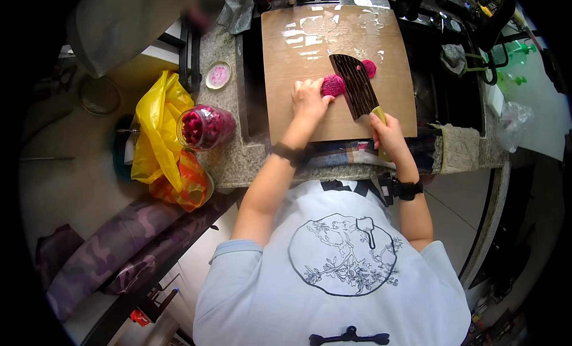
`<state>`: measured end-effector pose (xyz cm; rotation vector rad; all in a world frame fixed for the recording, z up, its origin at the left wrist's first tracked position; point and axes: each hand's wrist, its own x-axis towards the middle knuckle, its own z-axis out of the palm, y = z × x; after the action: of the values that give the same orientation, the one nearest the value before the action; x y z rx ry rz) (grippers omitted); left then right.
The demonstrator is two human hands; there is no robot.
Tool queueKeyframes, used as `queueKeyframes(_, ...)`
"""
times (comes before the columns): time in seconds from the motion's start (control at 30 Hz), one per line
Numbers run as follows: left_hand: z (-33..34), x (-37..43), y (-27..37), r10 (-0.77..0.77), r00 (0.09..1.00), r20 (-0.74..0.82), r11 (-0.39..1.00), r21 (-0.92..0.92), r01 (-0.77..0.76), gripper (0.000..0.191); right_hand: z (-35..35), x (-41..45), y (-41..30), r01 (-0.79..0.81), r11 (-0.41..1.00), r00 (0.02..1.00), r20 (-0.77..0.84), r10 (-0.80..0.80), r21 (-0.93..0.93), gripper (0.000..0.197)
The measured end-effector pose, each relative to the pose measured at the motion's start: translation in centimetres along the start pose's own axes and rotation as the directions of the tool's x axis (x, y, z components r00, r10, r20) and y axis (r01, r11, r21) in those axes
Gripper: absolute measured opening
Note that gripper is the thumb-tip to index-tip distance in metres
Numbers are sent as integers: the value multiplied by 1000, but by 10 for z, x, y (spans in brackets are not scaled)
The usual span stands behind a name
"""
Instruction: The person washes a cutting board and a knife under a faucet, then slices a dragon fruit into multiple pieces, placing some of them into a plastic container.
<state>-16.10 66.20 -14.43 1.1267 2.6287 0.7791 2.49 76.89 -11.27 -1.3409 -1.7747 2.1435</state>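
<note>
On a wooden cutting board (290, 118), my left hand (309, 99) grips a piece of magenta dragon fruit (333, 86) between thumb and fingers. My right hand (388, 133) is closed around the yellowish handle of a dark-bladed cleaver (357, 86). The blade stands at the right side of the held piece; whether it touches the fruit I cannot tell. Beyond the blade, to its right, lies another dragon fruit piece (369, 69), partly hidden by it. The far part of the board is wet.
Left of the board are an open glass jar (216, 128) of magenta fruit pieces, a jar lid (218, 75) and a yellow plastic bag (154, 122). The board lies over a dark sink (447, 95). A folded cloth (460, 148) hangs at the counter's front edge, right.
</note>
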Motion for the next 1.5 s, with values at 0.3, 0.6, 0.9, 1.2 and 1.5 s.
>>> queueKeyframes(0.3, 8, 3, -12, 46, 998, -52, 993, -109, -52, 46, -7, 4, -1, -67, 995, 989, 134, 56, 76, 28)
queueKeyframes(0.6, 7, 4, -15, 133, 983, -124, 985, -95, -145, 44, -6, 4, 2, -59, 996, 982, 181, 46, 68, 25)
queueKeyframes(0.9, -1, 0, -8, 73, 990, -121, 995, -59, -80, 38, -3, 3, 5, -94, 992, 972, 222, 74, 81, 26)
queueKeyframes(1.2, 2, 3, -13, 94, 986, -140, 977, -178, -118, 33, -5, 1, 3, -147, 979, 958, 265, 107, 139, 28)
queueKeyframes(1.5, -11, -4, -5, 131, 979, -157, 972, -175, -159, 34, -11, -4, 7, -263, 915, 901, 416, 120, 306, 27)
